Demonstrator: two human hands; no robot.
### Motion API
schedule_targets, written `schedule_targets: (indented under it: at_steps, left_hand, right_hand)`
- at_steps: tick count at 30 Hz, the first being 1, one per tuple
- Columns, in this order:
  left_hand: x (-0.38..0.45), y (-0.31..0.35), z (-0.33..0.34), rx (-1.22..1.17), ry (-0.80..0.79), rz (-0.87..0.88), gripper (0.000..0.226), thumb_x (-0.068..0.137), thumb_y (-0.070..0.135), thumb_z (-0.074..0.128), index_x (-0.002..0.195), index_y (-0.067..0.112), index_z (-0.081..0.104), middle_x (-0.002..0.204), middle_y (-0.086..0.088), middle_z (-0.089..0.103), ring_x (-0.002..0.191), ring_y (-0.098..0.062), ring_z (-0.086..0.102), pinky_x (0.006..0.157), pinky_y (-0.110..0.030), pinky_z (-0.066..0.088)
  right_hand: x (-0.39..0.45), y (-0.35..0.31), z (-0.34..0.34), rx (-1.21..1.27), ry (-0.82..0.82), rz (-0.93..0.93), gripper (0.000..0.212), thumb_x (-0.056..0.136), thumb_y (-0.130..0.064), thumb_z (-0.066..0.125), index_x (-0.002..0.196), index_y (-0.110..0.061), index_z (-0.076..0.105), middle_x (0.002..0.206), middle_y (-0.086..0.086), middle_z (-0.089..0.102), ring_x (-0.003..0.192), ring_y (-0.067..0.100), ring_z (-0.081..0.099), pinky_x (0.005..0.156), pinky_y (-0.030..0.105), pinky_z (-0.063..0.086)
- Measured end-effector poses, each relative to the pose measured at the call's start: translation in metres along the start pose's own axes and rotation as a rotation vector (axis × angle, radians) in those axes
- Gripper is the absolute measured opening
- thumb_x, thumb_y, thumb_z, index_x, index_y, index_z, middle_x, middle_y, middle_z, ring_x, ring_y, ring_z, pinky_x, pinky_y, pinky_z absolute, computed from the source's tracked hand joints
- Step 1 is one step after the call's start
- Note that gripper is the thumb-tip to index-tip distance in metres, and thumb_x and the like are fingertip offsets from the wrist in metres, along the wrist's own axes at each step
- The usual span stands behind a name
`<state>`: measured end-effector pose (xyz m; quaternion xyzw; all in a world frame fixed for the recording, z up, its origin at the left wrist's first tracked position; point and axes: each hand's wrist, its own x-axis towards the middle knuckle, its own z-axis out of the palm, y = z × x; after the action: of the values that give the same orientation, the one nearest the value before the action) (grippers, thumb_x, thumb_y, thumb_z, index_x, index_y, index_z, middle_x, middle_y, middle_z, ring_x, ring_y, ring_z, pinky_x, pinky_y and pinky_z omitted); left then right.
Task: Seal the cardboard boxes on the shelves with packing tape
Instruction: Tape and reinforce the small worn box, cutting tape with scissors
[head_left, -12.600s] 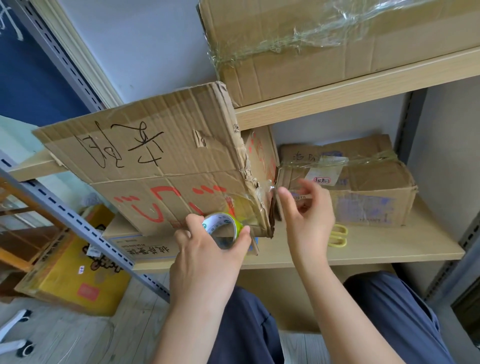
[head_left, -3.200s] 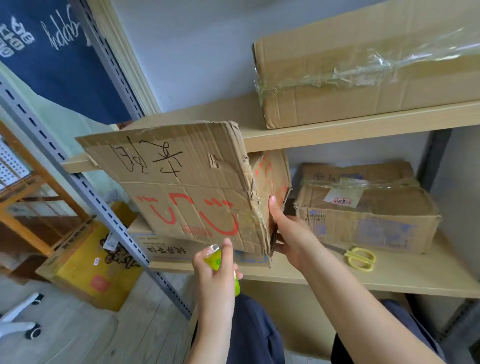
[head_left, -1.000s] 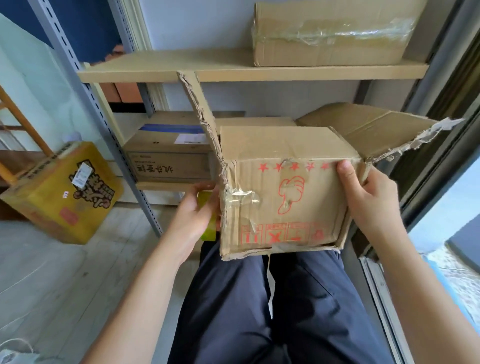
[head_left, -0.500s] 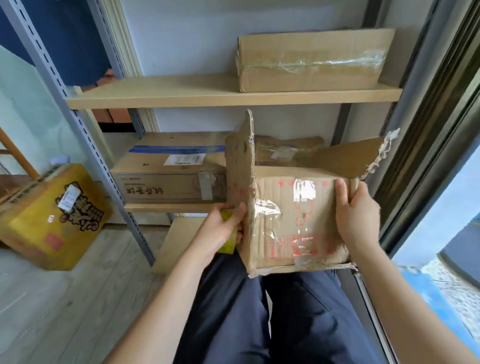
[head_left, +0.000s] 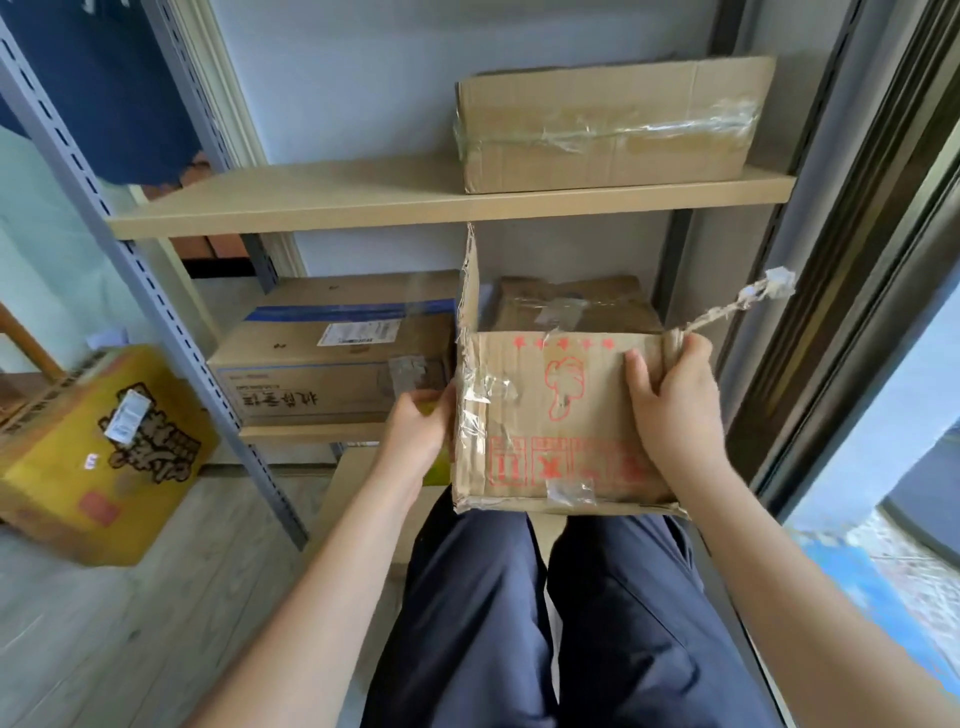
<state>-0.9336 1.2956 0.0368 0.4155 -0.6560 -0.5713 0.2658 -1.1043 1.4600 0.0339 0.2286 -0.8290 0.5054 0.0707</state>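
1. Head view, progress: you hold an open cardboard box (head_left: 563, 421) over your lap, in front of the lower shelf (head_left: 311, 431). Its flaps are not closed: one flap (head_left: 470, 280) stands upright at the left edge, and a torn one with tape shreds (head_left: 737, 306) sticks out to the right. Only old, wrinkled tape scraps show on its front, so I judge this box still unsealed.
2. The flat box (head_left: 608, 124) on the upper shelf (head_left: 441, 200) already carries a band of clear tape and looks done. On the lower shelf, a blue-striped box (head_left: 332, 348) and a taped box (head_left: 576, 304) behind yours sit closed; whether they need more tape I cannot tell.
3. Hands: your right hand (head_left: 672, 410) grips the box's upper right corner, fingers curled round the edge. Your left hand (head_left: 418, 431) rests against the left side; something yellow-green, probably the tape roll (head_left: 439, 467), shows behind it, but whether its fingers hold that I cannot tell.
4. Orientation: the red-printed face points toward you, the opening faces up, and the long axis runs left to right across your knees.
5. Left to do, as I judge it: fold the flaps down and tape the seam.
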Motion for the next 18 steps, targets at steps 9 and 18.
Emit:
schedule_targets:
  at_steps: [9, 18]
  left_hand:
    - [-0.040, -0.019, -0.039, -0.153, 0.046, 0.121, 0.017, 0.101, 0.027, 0.055, 0.114, 0.016, 0.055, 0.067, -0.008, 0.059, 0.052, -0.021, 0.056, 0.051, -0.032, 0.049]
    - [-0.084, -0.036, -0.050, -0.218, -0.050, 0.311, 0.018, 0.101, 0.009, 0.049, 0.118, 0.014, 0.055, 0.061, -0.011, 0.058, 0.050, -0.028, 0.052, 0.052, -0.034, 0.047]
  right_hand:
    - [-0.053, -0.018, 0.016, -0.299, -0.099, -0.936, 0.073, 0.089, -0.060, 0.062, 0.142, -0.012, 0.049, 0.149, 0.009, 0.045, 0.139, 0.031, 0.038, 0.115, 0.050, 0.031]
    - [-0.057, -0.004, 0.050, -0.485, -0.389, -1.099, 0.072, 0.093, -0.048, 0.060, 0.152, -0.014, 0.037, 0.159, 0.001, 0.033, 0.150, 0.030, 0.020, 0.119, 0.051, 0.024]
